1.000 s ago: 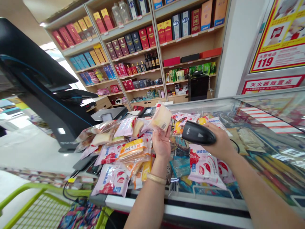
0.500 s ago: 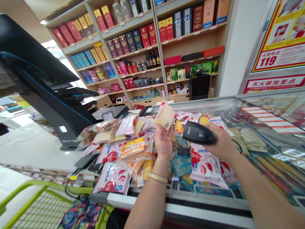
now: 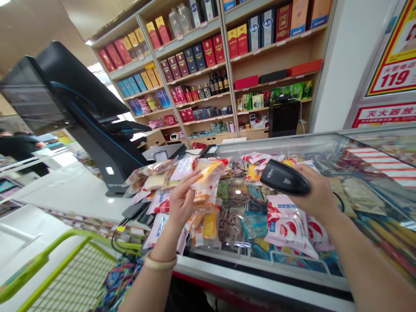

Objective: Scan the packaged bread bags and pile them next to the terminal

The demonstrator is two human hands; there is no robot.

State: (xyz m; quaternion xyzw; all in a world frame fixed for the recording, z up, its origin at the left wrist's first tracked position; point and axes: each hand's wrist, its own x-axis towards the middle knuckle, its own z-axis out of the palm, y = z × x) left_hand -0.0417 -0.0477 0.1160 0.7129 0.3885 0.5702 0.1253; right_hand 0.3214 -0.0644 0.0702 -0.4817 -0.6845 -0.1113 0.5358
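Observation:
In my right hand is a black handheld barcode scanner, held above the glass counter with its head toward the left. My left hand has its fingers stretched out over the left-hand pile of packaged bread, fingertips at a clear-wrapped bread pack with orange-yellow and red on it. Whether the fingertips press on that pack is hard to see. Below lies an orange-and-clear bread pack. Under the scanner rests a pink-and-white bread bag, with more bags behind it.
A black checkout terminal stands on the white counter to the left. A green shopping cart is at lower left. The glass-topped case shows goods beneath. Shelves of boxes line the back; a person is at far left.
My left hand has moved left and down to the pile and no longer holds up the bread pack. The scanner stays in my right hand. The view has shifted left.

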